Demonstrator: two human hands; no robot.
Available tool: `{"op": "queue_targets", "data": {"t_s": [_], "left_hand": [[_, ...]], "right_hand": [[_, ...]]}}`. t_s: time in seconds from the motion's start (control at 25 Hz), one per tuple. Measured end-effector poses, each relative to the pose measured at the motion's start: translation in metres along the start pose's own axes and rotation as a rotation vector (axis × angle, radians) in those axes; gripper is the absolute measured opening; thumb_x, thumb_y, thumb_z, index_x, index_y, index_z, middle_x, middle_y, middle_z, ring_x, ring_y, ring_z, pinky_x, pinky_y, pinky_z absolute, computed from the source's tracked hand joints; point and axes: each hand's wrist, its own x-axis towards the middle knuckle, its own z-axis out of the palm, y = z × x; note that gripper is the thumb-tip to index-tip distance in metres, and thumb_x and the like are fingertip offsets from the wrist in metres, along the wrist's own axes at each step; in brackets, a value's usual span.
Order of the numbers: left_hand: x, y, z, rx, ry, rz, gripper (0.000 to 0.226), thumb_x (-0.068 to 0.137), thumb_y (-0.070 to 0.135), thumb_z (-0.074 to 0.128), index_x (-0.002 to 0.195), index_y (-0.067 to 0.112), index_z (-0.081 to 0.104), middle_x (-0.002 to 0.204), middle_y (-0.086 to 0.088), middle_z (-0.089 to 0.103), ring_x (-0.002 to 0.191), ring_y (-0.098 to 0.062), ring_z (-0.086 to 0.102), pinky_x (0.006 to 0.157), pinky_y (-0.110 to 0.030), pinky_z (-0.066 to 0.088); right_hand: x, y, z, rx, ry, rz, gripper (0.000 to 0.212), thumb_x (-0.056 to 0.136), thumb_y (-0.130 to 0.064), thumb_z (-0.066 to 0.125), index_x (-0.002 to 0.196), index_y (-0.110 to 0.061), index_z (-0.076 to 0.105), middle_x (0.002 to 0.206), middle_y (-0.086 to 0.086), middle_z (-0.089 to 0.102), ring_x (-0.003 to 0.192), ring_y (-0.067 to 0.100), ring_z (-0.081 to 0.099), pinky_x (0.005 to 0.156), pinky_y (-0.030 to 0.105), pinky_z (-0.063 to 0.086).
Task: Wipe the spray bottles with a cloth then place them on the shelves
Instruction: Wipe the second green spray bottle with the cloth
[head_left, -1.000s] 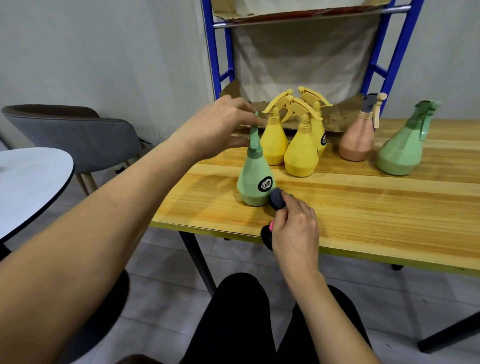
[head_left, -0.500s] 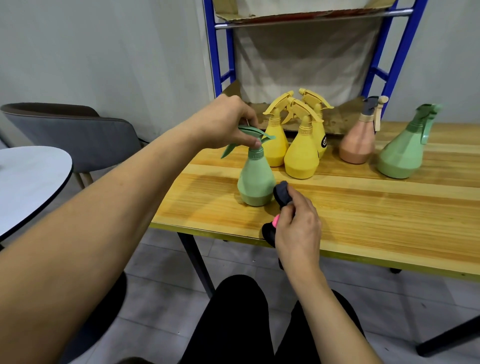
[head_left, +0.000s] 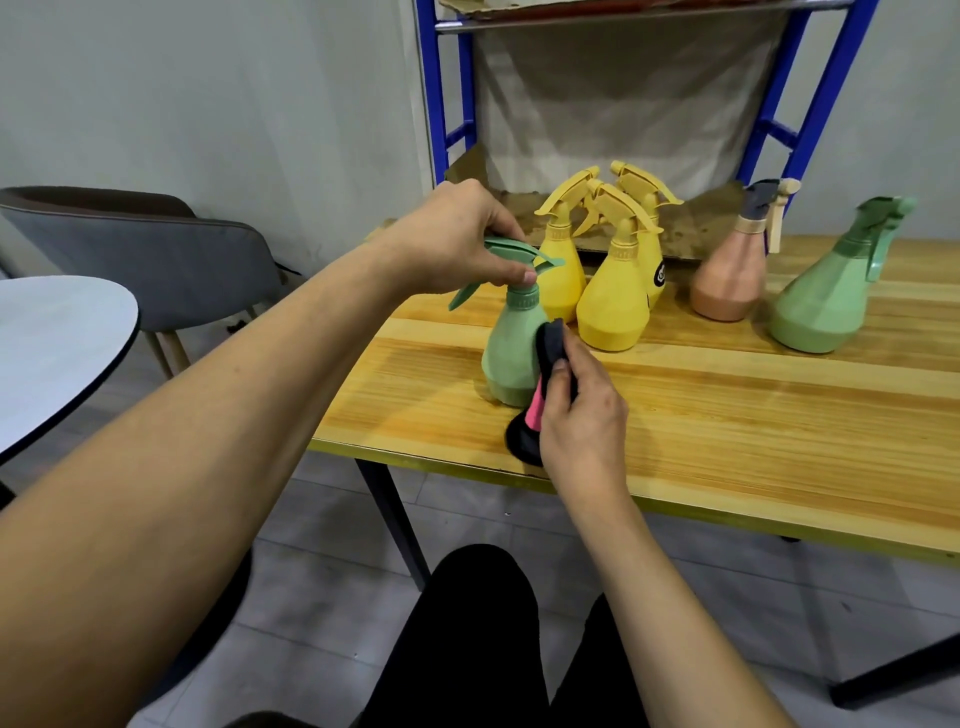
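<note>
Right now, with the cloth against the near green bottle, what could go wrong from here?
1. The left hand holds the near green bottle only by its spray head, while the right hand presses the cloth on its side; a firm wipe might tip or twist it.
2. That bottle stands near the front edge of the table; if it slips, it could slide off.
3. The yellow bottles stand close behind it and could be knocked over.
</note>
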Motion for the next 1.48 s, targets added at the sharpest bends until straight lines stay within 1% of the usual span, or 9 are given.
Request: {"op": "queue_targets", "data": {"t_s": [0.24,0.48,0.64,0.8,1.08,1.2,1.28,1.36,1.48], "left_hand": [[-0.004,0.001,0.002,-0.028,0.026,-0.023,0.032,0.083,0.042,0.083,0.108,0.023,0.080,0.094,0.012,0.074,0.088,-0.004,0.069,0.072,-0.018,0.055],[-0.004,0.005,0.003,-0.061,0.039,-0.038,0.032,0.083,0.040,0.083,0.108,0.020,0.080,0.088,0.012,0.076,0.080,-0.003,0.073,0.069,-0.018,0.058],[-0.007,0.006,0.007,-0.098,0.070,-0.066,0.029,0.082,0.039,0.085,0.102,0.018,0.081,0.079,0.008,0.078,0.068,0.000,0.074,0.062,-0.012,0.056],[-0.009,0.012,0.015,-0.079,0.138,-0.139,0.030,0.081,0.046,0.084,0.099,0.022,0.080,0.075,0.008,0.077,0.068,0.000,0.073,0.061,-0.019,0.056],[-0.011,0.022,0.016,0.038,0.151,-0.169,0.038,0.087,0.056,0.075,0.099,0.020,0.080,0.083,0.006,0.072,0.082,-0.011,0.067,0.067,-0.033,0.057],[-0.019,0.007,0.013,-0.433,0.111,-0.250,0.062,0.099,0.066,0.049,0.107,0.011,0.077,0.096,-0.013,0.077,0.088,-0.026,0.075,0.077,-0.041,0.063],[-0.025,-0.012,0.020,-0.802,0.127,-0.364,0.051,0.110,0.049,0.037,0.111,0.012,0.073,0.104,-0.017,0.077,0.095,-0.033,0.076,0.085,-0.045,0.064],[-0.031,-0.029,0.039,-0.862,0.086,-0.383,0.030,0.113,0.023,0.041,0.124,0.012,0.066,0.121,-0.018,0.073,0.111,-0.036,0.072,0.098,-0.047,0.059],[-0.038,-0.037,0.067,-0.918,-0.074,-0.272,0.036,0.105,0.009,0.056,0.140,0.015,0.060,0.134,-0.009,0.070,0.125,-0.024,0.066,0.107,-0.043,0.054]], "right_hand": [[0.013,-0.019,0.009,0.040,-0.004,-0.090,0.043,0.105,-0.011,0.048,0.147,-0.013,0.052,0.147,0.003,0.057,0.136,0.012,0.050,0.114,0.023,0.037],[0.003,-0.001,0.001,0.011,-0.012,0.049,0.043,0.105,-0.013,0.046,0.147,-0.019,0.053,0.143,-0.001,0.059,0.130,0.011,0.053,0.096,-0.006,0.027],[0.002,-0.016,0.015,0.037,0.040,-0.108,0.045,0.102,-0.010,0.055,0.146,-0.019,0.053,0.151,-0.004,0.052,0.143,0.004,0.041,0.116,0.011,0.027],[-0.008,-0.009,0.018,-0.004,0.057,-0.114,0.046,0.101,-0.010,0.058,0.146,-0.019,0.054,0.153,-0.003,0.049,0.145,0.005,0.038,0.119,0.016,0.028],[-0.007,-0.004,0.010,-0.019,0.054,-0.029,0.044,0.101,-0.015,0.058,0.145,-0.021,0.054,0.149,-0.003,0.054,0.140,0.004,0.043,0.109,0.001,0.024],[-0.008,-0.003,0.007,-0.020,0.047,-0.022,0.044,0.102,-0.016,0.057,0.146,-0.021,0.053,0.148,-0.005,0.054,0.139,0.004,0.044,0.114,0.010,0.030],[-0.007,-0.001,0.006,-0.028,0.052,-0.024,0.044,0.102,-0.016,0.057,0.145,-0.020,0.054,0.147,-0.004,0.055,0.135,-0.001,0.044,0.111,0.004,0.027],[-0.005,-0.001,0.005,-0.031,0.051,-0.019,0.044,0.101,-0.017,0.058,0.145,-0.022,0.054,0.146,-0.005,0.055,0.130,-0.007,0.041,0.106,-0.002,0.023],[-0.004,0.000,0.002,-0.031,0.047,-0.014,0.044,0.101,-0.019,0.058,0.145,-0.022,0.056,0.145,-0.006,0.057,0.128,-0.008,0.042,0.105,-0.003,0.024]]}}
